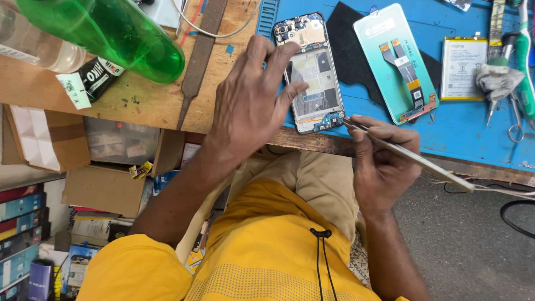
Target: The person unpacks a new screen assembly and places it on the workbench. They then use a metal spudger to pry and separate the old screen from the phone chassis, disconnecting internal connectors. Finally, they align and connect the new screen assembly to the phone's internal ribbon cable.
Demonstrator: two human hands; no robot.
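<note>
While left hand point(248, 103) lies flat with fingers spread on opened phone point(314, 75), right hand point(382, 161) pinches closed on tweezers point(409, 157), tip at phone's bottom edge, blue desk point(468, 125).

**Bright, even daylight with soft shadows**

Light falls evenly from above. The left hand point(251, 106) casts only a faint shadow on the opened phone point(312, 72). Glare streaks the green bottle point(111, 30), which looks soft and stretched near the frame's edge.

Single head camera looks steeply down, seemingly close, over the workbench point(468, 131).
</note>
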